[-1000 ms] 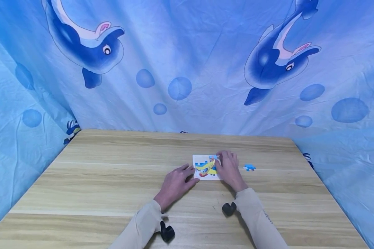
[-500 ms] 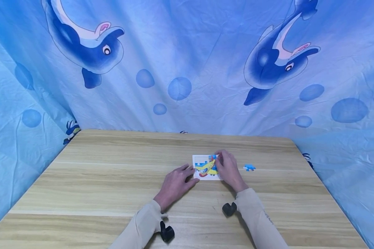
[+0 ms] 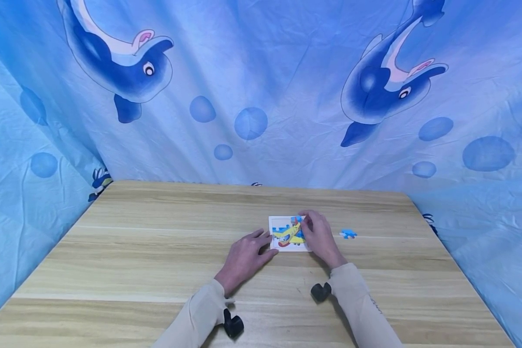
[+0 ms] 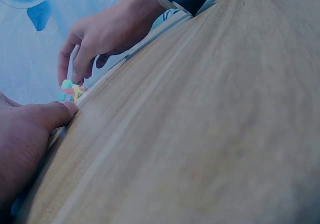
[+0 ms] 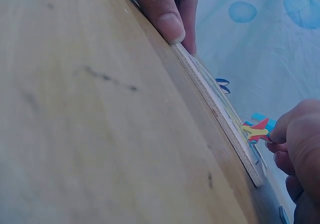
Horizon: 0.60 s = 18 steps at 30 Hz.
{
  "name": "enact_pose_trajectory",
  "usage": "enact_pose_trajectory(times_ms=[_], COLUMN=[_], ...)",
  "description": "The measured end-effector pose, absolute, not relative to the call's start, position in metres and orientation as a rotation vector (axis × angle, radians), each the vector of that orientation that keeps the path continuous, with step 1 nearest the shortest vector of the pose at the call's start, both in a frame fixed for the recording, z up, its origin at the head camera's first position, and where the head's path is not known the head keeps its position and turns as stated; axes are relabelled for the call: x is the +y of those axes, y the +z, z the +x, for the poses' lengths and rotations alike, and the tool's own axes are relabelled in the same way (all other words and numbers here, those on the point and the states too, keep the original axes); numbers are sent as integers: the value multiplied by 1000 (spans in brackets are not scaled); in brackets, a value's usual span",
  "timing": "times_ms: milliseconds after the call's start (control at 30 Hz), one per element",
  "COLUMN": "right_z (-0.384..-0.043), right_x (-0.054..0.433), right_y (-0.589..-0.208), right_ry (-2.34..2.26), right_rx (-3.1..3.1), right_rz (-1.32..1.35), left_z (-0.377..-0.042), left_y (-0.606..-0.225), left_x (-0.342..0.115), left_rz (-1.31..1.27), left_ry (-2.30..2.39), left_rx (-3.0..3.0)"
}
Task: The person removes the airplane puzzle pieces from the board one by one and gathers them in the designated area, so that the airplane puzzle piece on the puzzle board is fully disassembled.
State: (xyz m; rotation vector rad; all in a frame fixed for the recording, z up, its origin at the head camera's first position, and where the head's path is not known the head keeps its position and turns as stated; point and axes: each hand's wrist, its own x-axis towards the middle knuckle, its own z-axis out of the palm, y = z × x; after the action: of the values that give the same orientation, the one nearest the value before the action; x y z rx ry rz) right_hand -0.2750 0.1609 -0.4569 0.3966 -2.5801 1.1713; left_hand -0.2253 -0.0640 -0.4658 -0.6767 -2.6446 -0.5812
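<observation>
A small framed jigsaw board with a yellow aeroplane picture lies on the wooden table. Along its left edge and near-left corner rest the thumb and fairly straight fingers of my left hand. Over the board's right side, my right hand pinches a jigsaw piece between thumb and forefinger. That piece is red, yellow and blue, and in the right wrist view it stands tilted at the board's surface. The right hand covers the board's upper right part. Bare backing shows at the board's upper left.
A loose blue jigsaw piece lies on the table to the right of the board. A blue curtain with dolphins hangs behind the table and along its sides. Black wrist cameras sit on both sleeves.
The right fingers have shifted slightly left and turned a little with the pinched piece over the board. The left hand, the board and the loose piece have stayed in place.
</observation>
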Motion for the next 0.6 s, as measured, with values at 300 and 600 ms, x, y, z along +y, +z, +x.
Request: enact_pose_trajectory(times_ms=[300,600], right_z=[-273,-268], right_x=[167,188], right_y=[-456,-455], right_ry=[1265,1293], right_rx=[-2569,-2490], right_rz=[342,340], left_z=[-224,-224], left_y=[-464,-465], left_x=[-63,-63], left_rz=[-673,-659], left_ry=[-594,-581], left_rx=[-2652,-2667])
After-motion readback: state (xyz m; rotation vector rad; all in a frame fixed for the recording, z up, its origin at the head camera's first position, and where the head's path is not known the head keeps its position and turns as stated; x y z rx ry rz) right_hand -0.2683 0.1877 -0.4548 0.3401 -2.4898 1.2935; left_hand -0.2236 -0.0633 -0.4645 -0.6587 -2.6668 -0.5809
